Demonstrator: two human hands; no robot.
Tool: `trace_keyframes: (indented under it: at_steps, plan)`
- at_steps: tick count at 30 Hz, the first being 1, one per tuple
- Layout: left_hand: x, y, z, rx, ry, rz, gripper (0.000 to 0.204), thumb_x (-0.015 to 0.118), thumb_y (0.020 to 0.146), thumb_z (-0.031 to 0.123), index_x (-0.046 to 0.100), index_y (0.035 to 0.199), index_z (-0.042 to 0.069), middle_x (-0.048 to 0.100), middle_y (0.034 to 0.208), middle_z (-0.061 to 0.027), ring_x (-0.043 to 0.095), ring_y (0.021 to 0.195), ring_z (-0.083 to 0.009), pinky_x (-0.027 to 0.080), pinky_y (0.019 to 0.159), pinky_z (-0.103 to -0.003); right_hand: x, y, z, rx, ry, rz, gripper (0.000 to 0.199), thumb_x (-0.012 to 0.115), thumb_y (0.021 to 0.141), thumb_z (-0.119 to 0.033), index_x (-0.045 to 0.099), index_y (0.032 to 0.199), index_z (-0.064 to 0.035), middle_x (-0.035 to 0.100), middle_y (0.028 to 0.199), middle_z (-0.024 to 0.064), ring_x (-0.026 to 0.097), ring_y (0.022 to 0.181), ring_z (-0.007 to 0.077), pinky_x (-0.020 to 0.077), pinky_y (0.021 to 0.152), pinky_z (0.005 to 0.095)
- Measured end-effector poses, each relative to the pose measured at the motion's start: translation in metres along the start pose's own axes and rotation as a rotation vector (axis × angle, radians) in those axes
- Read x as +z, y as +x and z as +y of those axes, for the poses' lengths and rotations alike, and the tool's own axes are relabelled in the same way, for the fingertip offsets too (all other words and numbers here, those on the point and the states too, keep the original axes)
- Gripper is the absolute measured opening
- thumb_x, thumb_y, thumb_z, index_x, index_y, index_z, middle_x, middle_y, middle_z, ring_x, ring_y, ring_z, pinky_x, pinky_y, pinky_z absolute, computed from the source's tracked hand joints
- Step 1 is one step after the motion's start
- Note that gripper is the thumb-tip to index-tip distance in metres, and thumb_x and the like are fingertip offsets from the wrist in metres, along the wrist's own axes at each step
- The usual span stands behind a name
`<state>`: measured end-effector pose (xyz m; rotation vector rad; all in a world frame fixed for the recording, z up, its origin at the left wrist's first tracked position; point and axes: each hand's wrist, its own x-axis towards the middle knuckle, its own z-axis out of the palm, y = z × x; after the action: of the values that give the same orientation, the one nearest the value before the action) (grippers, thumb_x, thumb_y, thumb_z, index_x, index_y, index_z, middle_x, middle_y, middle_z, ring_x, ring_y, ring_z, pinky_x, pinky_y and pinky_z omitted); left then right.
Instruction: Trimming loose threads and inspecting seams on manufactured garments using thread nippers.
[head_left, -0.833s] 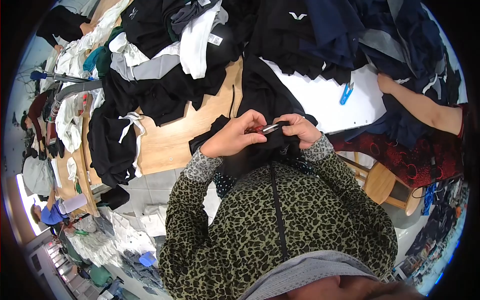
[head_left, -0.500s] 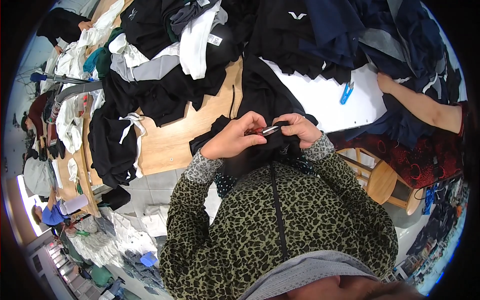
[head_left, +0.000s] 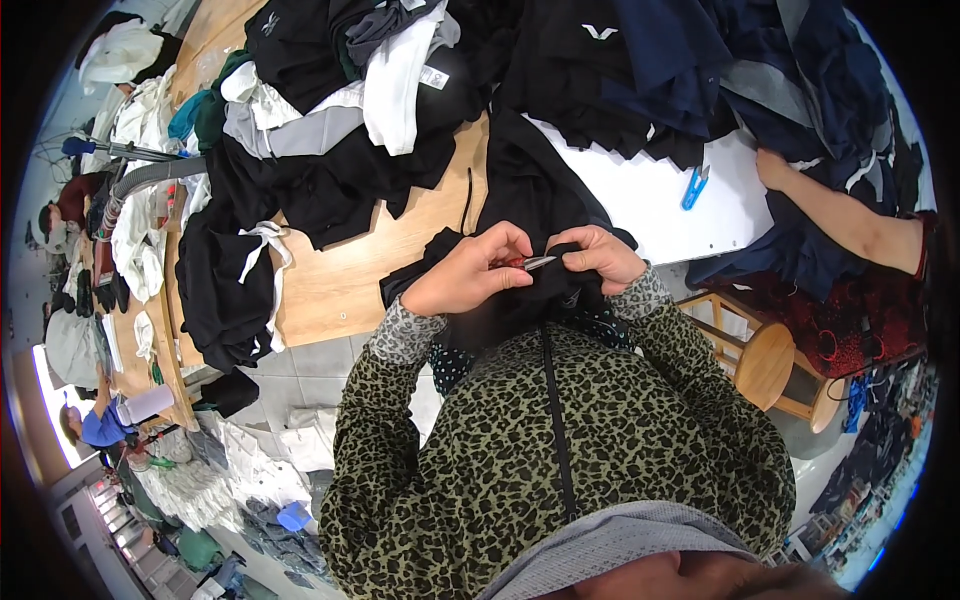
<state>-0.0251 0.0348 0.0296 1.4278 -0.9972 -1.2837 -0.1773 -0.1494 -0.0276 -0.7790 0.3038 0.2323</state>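
Note:
My left hand [head_left: 470, 268] is closed around small red-handled thread snips [head_left: 538, 263], their metal blades pointing right. The blade tips touch or nearly touch a fold of the black garment [head_left: 535, 165], close to my right fingers. My right hand [head_left: 603, 260] pinches that fold between thumb and fingers. The rest of the black garment drapes over the table edge and runs away from me between the two hands. Exactly what lies at the blade tips is too small to tell.
Black, white and grey garments [head_left: 330, 190] are heaped on the wooden table [head_left: 330, 290]. Blue snips [head_left: 695, 187] lie on the white tabletop [head_left: 650, 205]. At right, a co-worker's arm [head_left: 850, 215] reaches onto navy garments [head_left: 660, 60]. A wooden stool [head_left: 765, 365] stands below.
The snips' blades have turned slightly and look closer together, while both my hands stay nearly in place. At the far left, a co-worker's white garment has come up into view.

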Motion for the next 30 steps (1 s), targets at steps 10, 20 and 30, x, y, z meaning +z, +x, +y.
trace_keyframes:
  at_steps: [10,20,30]
  plan:
    - [-0.001,-0.004,0.006,-0.023,-0.232,0.044,0.028,0.059,0.085,0.004,0.044,0.109,0.003,0.058,0.092,-0.0032,0.054,0.084,-0.0083,0.044,0.075,-0.022,0.009,0.001,-0.015,-0.126,-0.170,-0.077,0.018,0.067,0.075,-0.004,0.063,0.092,0.0020,0.059,0.099,0.0062,0.056,0.092,0.0142,0.0423,0.084,0.0251]
    - [0.018,0.010,0.011,-0.041,-0.206,0.072,0.052,0.069,0.076,0.001,0.046,0.123,0.003,0.052,0.108,-0.0011,0.047,0.085,-0.0034,0.040,0.078,-0.017,0.038,-0.024,-0.045,-0.276,-0.833,0.099,0.019,0.064,0.078,-0.004,0.064,0.097,-0.0017,0.054,0.080,-0.0020,0.049,0.075,0.0078,0.0401,0.072,0.0210]
    - [0.019,0.005,0.004,-0.013,-0.303,0.138,0.046,0.074,0.071,0.002,0.051,0.111,0.001,0.052,0.098,0.0019,0.047,0.089,-0.0046,0.041,0.080,-0.020,0.037,-0.033,-0.038,-0.165,-0.419,0.184,0.035,0.068,0.075,0.000,0.058,0.108,0.0009,0.061,0.093,0.0030,0.056,0.086,0.0075,0.0457,0.077,0.0204]
